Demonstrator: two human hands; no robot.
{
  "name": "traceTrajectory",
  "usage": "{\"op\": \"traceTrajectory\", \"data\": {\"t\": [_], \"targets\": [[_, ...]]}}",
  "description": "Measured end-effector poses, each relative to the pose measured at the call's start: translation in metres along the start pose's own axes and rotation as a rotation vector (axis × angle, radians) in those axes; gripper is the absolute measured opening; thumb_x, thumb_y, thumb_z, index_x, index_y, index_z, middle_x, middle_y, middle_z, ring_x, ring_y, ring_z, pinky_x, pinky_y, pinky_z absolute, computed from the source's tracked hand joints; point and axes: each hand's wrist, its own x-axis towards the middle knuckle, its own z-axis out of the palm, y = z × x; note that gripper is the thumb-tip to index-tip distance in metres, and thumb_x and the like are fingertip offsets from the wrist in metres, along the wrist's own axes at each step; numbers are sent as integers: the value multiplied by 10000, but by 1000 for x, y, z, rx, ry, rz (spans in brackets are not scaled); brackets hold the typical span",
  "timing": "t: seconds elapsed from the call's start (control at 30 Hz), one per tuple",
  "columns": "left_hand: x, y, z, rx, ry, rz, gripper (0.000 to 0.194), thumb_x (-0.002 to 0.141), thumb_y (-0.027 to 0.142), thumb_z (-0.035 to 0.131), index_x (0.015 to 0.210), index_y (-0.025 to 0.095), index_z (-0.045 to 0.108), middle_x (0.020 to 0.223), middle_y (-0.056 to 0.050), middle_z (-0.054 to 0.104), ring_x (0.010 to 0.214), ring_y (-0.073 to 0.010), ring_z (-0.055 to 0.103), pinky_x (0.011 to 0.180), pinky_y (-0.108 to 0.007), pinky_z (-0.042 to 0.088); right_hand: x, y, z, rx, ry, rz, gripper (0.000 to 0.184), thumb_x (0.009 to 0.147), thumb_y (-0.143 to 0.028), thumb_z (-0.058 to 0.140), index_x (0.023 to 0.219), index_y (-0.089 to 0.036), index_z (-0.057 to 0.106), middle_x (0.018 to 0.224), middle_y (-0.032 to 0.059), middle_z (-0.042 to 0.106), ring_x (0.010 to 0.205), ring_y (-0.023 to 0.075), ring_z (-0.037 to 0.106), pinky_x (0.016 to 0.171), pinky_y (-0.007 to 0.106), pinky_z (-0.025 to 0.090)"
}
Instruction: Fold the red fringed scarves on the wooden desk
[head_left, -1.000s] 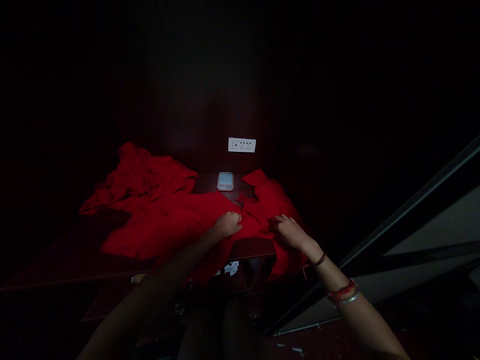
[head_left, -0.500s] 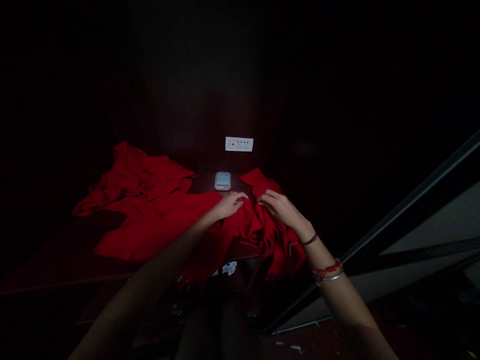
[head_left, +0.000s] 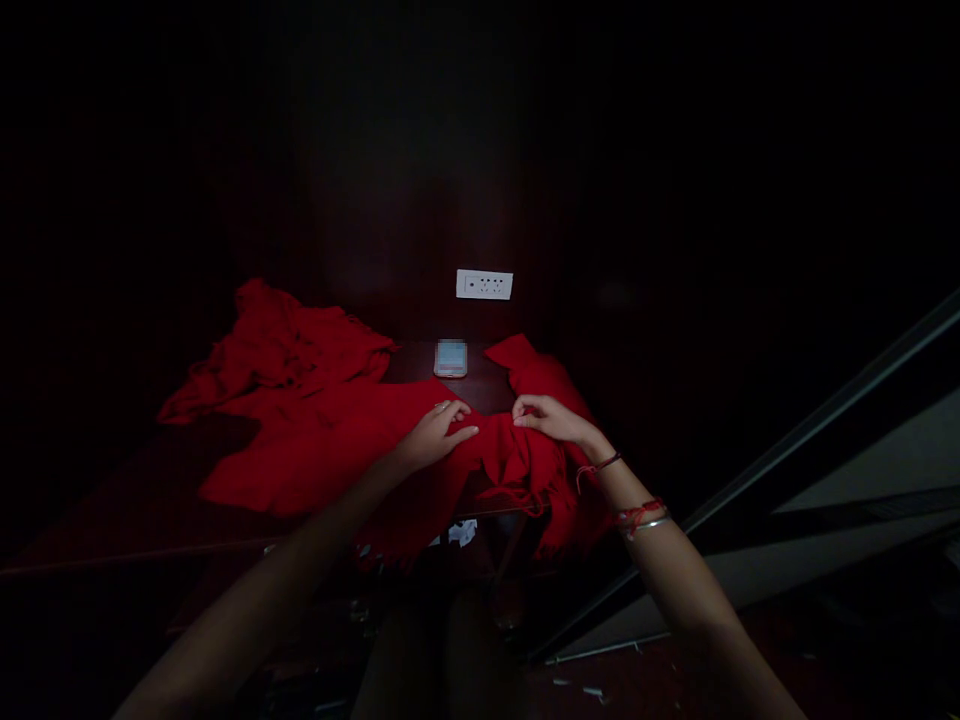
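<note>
A red fringed scarf [head_left: 322, 455] lies spread over the dark table, its right part bunched into folds with tassels drooping past the front edge. My left hand [head_left: 433, 435] rests on the flat middle of the cloth, thumb and fingers apart, gripping nothing. A little to its right, my right hand [head_left: 551, 418] pinches the gathered cloth between thumb and fingertips. More red cloth [head_left: 540, 375] extends behind that hand. A crumpled heap of red fabric [head_left: 292, 345] sits at the back left; whether it belongs to the same piece, I cannot tell.
A phone [head_left: 451, 358] with a lit screen lies at the back of the table [head_left: 487, 390], below a white wall socket [head_left: 484, 285]. A dark slanted frame [head_left: 750, 480] stands on the right. White scraps [head_left: 592, 692] lie on the floor. Much of the room is dark.
My left hand has drawn back left and toward me, its fingers coming off the bunched cloth and spreading. My right hand remains at the folds, which lie somewhat flatter. The view shifted slightly.
</note>
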Motion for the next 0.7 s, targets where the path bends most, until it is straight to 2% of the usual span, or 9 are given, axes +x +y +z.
{"op": "traceTrajectory", "data": {"t": [0.1, 0.17, 0.27, 0.37, 0.4, 0.47, 0.6, 0.63, 0.7], "targets": [[-21, -23, -9, 193, -155, -84, 587, 696, 479, 474, 1188, 185, 347, 1161, -101, 421, 1060, -255, 388, 860, -377, 315, -5, -15, -22, -334, 376, 29, 177, 813, -267, 368, 760, -148, 489, 768, 52, 524, 717, 131, 476, 679, 239, 365], [-32, -39, -17, 318, -163, -116, 627, 713, 417, 471, 1255, 187, 254, 1203, -109, 379, 1076, -259, 371, 870, -389, 300, -11, -26, -36, -543, 467, 84, 213, 836, -248, 307, 830, -155, 498, 854, 79, 521, 752, 144, 486, 676, 243, 360], [-45, -58, -33, 490, -98, -181, 543, 758, 339, 411, 1259, 197, 261, 1186, -114, 396, 1062, -261, 382, 879, -430, 271, -20, -31, -49, -799, 349, 295, 247, 833, -190, 280, 929, -163, 506, 939, 108, 517, 756, 168, 517, 630, 258, 362], [-62, -74, -52, 568, -63, -328, 530, 753, 440, 389, 1223, 203, 332, 1194, -128, 388, 1071, -301, 365, 862, -486, 264, -30, -21, -48, -910, 89, 636, 253, 796, -120, 321, 897, -136, 552, 861, 137, 549, 752, 210, 538, 618, 297, 370], [-69, -79, -59, 554, -64, -368, 541, 750, 472, 375, 1214, 196, 346, 1197, -130, 387, 1073, -300, 366, 859, -474, 279, -33, -16, -43, -919, 23, 687, 249, 785, -109, 339, 894, -130, 561, 857, 146, 552, 777, 227, 534, 630, 315, 374], [-84, -89, -70, 490, -65, -399, 537, 762, 490, 327, 1196, 175, 367, 1189, -119, 401, 1075, -268, 375, 871, -414, 305, -34, -11, -27, -903, -40, 591, 241, 769, -133, 395, 952, -141, 552, 940, 154, 535, 873, 256, 499, 680, 353, 374], [-111, -107, -78, 373, -20, -348, 532, 808, 440, 215, 1204, 111, 348, 1197, -107, 410, 1106, -196, 362, 926, -311, 276, -21, -19, 28, -721, -127, 33, 348, 750, -222, 477, 1097, -206, 463, 1115, 98, 455, 1038, 216, 385, 825, 354, 325], [-116, -112, -77, 363, -21, -345, 539, 815, 433, 192, 1223, 103, 321, 1219, -109, 392, 1125, -191, 344, 938, -311, 261, -14, -23, 42, -696, -143, -42, 364, 752, -228, 477, 1114, -212, 448, 1121, 91, 452, 1048, 207, 375, 845, 350, 312], [-123, -120, -74, 372, -33, -358, 548, 825, 429, 160, 1263, 114, 255, 1271, -104, 340, 1166, -195, 294, 957, -340, 228, 1, -29, 64, -717, -129, -69, 369, 775, -208, 437, 1143, -211, 420, 1102, 95, 465, 1040, 208, 386, 855, 354, 304]]}}
